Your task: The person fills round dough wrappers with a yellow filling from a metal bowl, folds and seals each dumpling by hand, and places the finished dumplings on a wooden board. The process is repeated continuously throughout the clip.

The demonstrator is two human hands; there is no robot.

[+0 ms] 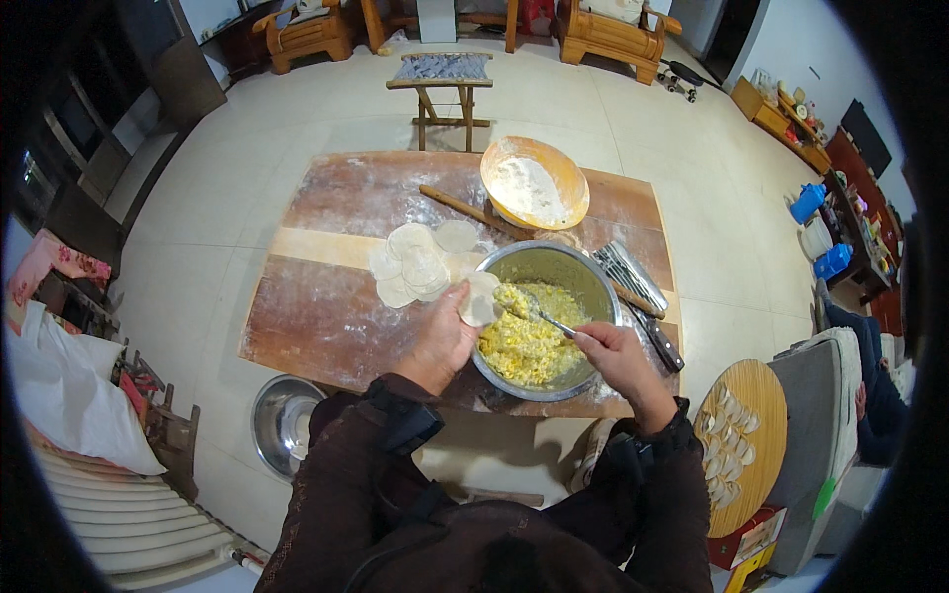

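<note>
My left hand [443,337] holds a round dough wrapper [480,299] at the left rim of a metal bowl [586,278]. Yellow-green chopped filling [530,348] lies in that bowl. In my right hand [619,362] is a metal spoon [557,325], its bowl end loaded with filling beside the wrapper. Overlapping round wrappers [422,265] lie on the floured wooden board [334,296], left of the bowl. Behind it stands an orange bowl [534,181] with flour. A wooden rolling pin [460,204] lies left of the orange bowl.
A cleaver [630,274] and a black-handled knife [658,341] lie at the board's right. Filled dumplings [730,445] sit on a round tray [764,415] at right. Another metal bowl [276,422] stands lower left. A folding stool [442,83] is beyond the board; a person's leg [864,363] shows far right.
</note>
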